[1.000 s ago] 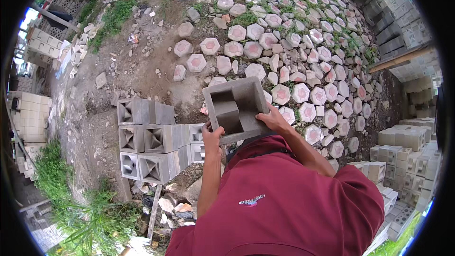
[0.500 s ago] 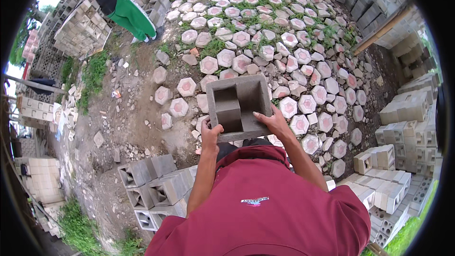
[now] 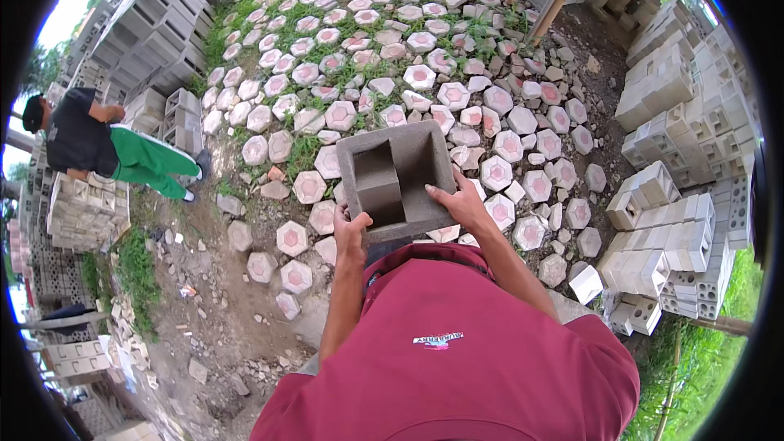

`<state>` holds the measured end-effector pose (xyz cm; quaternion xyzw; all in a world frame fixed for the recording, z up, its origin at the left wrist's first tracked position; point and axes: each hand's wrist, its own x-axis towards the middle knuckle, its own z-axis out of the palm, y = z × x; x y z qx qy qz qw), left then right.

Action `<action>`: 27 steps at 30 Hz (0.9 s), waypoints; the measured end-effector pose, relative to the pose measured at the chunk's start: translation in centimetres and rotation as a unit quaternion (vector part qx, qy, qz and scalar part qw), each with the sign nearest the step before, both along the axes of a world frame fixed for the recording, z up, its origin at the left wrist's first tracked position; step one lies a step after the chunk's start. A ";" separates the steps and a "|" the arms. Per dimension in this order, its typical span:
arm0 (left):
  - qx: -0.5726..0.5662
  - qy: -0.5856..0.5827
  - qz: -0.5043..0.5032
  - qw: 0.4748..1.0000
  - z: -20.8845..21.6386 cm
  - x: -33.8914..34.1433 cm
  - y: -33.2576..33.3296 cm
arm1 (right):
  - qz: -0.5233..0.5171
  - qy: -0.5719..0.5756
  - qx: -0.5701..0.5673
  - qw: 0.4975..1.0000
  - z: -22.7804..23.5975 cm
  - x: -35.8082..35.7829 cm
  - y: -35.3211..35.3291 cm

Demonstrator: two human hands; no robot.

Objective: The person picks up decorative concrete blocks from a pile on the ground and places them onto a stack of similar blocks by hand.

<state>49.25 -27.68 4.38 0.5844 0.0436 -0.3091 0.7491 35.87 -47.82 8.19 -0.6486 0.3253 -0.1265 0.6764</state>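
I carry a grey hollow concrete block (image 3: 408,165) with two square cavities, held flat in front of my chest. My left hand (image 3: 351,227) grips its near left edge. My right hand (image 3: 460,202) lies over its near right corner, fingers on top. My red shirt (image 3: 457,351) fills the lower part of the head view. Below the block lies ground paved with hexagonal pavers.
Hexagonal grey-and-pink pavers (image 3: 420,76) cover the grassy ground ahead. Stacks of hollow blocks (image 3: 678,237) stand at the right, more stacks (image 3: 155,33) at the upper left. A person in a black top and green trousers (image 3: 114,155) bends at the left beside a block pile (image 3: 86,212).
My view has swung to the right while I carry the block. The stack of blocks at my left has gone from sight; the person in green trousers now shows at the far left.
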 end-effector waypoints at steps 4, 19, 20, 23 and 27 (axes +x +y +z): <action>-0.002 -0.020 -0.065 0.998 1.7 6.8 -5.0 | -0.034 0.004 -0.014 0.999 1.3 4.4 -3.0; 0.041 0.005 -0.210 0.977 2.1 23.5 -24.1 | -0.182 -0.003 0.023 0.983 0.3 16.2 -17.6; 0.043 0.011 -0.209 0.977 2.2 24.5 -26.0 | -0.182 -0.007 0.020 0.983 0.1 17.3 -19.3; 0.037 -0.014 -0.213 0.976 1.8 28.1 -32.3 | -0.192 -0.022 0.060 0.979 -1.1 20.6 -25.6; 0.032 -0.007 -0.186 0.982 2.1 31.2 -40.8 | -0.164 -0.031 0.070 0.983 0.2 24.5 -35.1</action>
